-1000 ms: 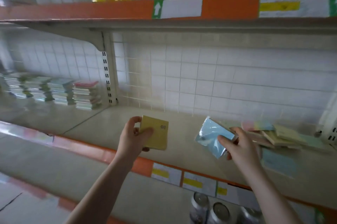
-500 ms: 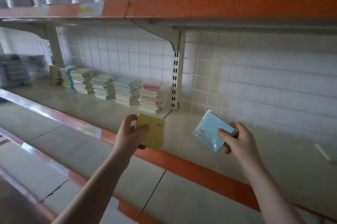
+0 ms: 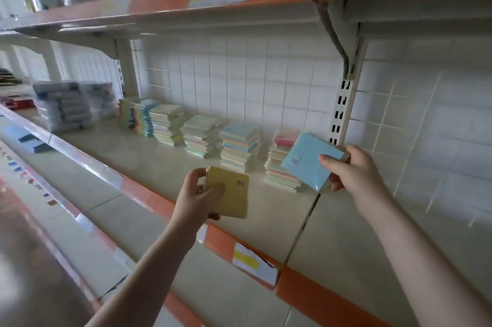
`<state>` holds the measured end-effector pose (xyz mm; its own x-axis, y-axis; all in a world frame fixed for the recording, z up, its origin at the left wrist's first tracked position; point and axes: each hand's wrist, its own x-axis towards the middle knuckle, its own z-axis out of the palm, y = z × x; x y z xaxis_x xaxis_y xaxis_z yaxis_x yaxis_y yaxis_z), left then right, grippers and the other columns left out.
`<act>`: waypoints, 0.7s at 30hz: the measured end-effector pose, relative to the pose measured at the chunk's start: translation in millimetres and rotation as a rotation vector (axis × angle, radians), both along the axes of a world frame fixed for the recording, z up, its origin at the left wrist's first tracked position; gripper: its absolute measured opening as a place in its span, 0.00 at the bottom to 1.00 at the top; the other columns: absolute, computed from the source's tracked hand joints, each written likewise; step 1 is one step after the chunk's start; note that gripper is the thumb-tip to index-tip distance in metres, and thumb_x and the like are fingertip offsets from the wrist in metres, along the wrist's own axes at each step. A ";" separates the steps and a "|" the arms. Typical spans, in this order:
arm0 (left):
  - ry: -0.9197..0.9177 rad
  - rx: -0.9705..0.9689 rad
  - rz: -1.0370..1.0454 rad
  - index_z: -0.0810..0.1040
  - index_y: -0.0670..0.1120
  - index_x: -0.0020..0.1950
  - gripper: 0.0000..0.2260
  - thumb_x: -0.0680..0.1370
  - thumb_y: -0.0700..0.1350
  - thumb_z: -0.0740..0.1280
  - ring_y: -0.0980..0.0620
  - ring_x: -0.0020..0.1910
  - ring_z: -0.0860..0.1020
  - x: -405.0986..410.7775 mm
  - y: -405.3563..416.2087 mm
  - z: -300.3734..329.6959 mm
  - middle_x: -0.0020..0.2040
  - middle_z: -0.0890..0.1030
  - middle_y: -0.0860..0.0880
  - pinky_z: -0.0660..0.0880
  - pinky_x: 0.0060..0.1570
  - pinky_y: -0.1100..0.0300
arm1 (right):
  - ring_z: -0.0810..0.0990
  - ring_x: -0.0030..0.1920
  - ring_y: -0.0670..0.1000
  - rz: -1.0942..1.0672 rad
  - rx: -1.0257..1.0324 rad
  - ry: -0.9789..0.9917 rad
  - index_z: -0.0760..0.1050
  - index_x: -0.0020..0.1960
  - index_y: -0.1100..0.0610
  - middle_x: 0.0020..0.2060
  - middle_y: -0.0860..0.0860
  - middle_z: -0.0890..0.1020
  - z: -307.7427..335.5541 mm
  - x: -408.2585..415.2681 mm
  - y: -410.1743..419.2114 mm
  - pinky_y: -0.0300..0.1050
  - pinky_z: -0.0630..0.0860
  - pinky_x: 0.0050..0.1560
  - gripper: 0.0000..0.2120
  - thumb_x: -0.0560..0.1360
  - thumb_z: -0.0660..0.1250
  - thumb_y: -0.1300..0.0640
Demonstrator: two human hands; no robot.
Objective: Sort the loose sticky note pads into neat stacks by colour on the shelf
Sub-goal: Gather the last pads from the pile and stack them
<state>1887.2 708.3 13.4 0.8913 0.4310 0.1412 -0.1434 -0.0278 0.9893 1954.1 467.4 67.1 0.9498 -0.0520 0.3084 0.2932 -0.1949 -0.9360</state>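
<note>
At the far left of the shelf [image 3: 170, 167] sit wrapped bundles [image 3: 62, 105], then a row of sticky note stacks [image 3: 202, 137] along the tiled back wall. A second ago these stacks lay small at the left edge of the view and a loose heap of pads filled the right; now the stacks sit centre and near, and the heap is out of sight — the person has carried both pads across to the sorted row.

The left hand [image 3: 197, 196] holds a yellow pad [image 3: 229, 193] above the shelf's front edge, thumb across its face and fingers curled behind it, much as before. Right of it, the right hand [image 3: 354, 172] pinches a blue pad [image 3: 308, 161] by its corner, thumb on top, fingers underneath. That pad now hangs tilted in front of the pink-topped stack [image 3: 282, 161], beside the slotted upright [image 3: 343, 111].

Judged from this, the carry is about done and placing comes next. The blue-topped stack [image 3: 239, 145] just left looks the likelier home for the blue pad — the stacks' sides show mixed colours, so the match is uncertain.
</note>
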 end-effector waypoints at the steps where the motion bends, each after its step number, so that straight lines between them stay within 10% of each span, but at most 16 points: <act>1: -0.002 0.004 0.010 0.70 0.48 0.57 0.12 0.77 0.37 0.66 0.50 0.33 0.75 10.2 10.3 1.8 0.41 0.76 0.46 0.72 0.21 0.64 | 0.72 0.28 0.48 0.007 -0.002 -0.002 0.72 0.48 0.60 0.34 0.52 0.75 5.1 13.8 11.1 0.36 0.68 0.19 0.07 0.73 0.69 0.63; 21: -0.037 -0.056 0.024 0.69 0.48 0.59 0.13 0.77 0.38 0.66 0.49 0.36 0.76 132.8 202.5 19.7 0.45 0.77 0.45 0.74 0.24 0.62 | 0.71 0.32 0.47 0.012 -0.296 0.198 0.73 0.53 0.58 0.35 0.51 0.76 39.0 178.8 182.6 0.40 0.67 0.30 0.11 0.73 0.70 0.61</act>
<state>2019.9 910.8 33.1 0.8751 0.4603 0.1491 -0.1797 0.0232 0.9834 2132.8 650.0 106.1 0.9927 0.0238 0.1179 0.1154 -0.4637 -0.8784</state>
